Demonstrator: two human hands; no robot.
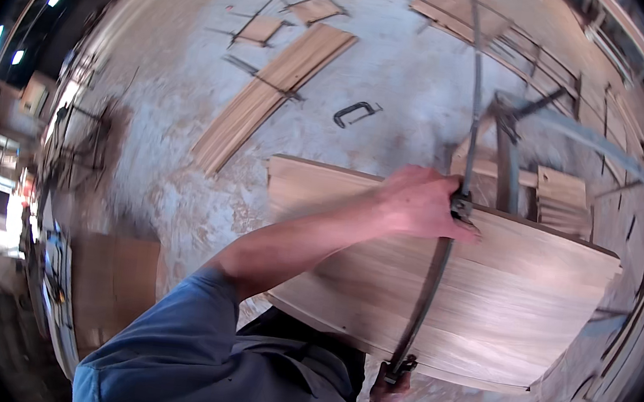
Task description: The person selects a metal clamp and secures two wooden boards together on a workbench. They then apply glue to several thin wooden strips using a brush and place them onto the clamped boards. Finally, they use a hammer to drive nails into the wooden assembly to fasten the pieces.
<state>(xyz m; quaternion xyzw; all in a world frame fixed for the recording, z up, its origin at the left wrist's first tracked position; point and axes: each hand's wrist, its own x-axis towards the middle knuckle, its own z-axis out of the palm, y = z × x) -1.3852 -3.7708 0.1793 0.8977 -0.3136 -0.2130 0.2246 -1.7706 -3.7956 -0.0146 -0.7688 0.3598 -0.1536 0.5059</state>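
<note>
A wide light-brown wooden panel [517, 303] lies in front of my body, slightly tilted in view. Across it, from the near edge past the far edge, runs a long dark metal bar clamp [427, 292]. My left hand [421, 203] reaches over the panel and grips the clamp at its jaw on the far edge, thumb and fingers around it. Down at the near edge, my right hand [387, 395] is closed round the clamp's other end. Part of that hand is hidden under the clamp head.
A black C-clamp [356, 114] lies on the floor ahead. Left of it are a long clamped board [274, 96] and smaller clamped panels [260, 30]. A grey metal frame [508, 171] stands beyond the panel at right. A brown sheet [114, 281] is at left.
</note>
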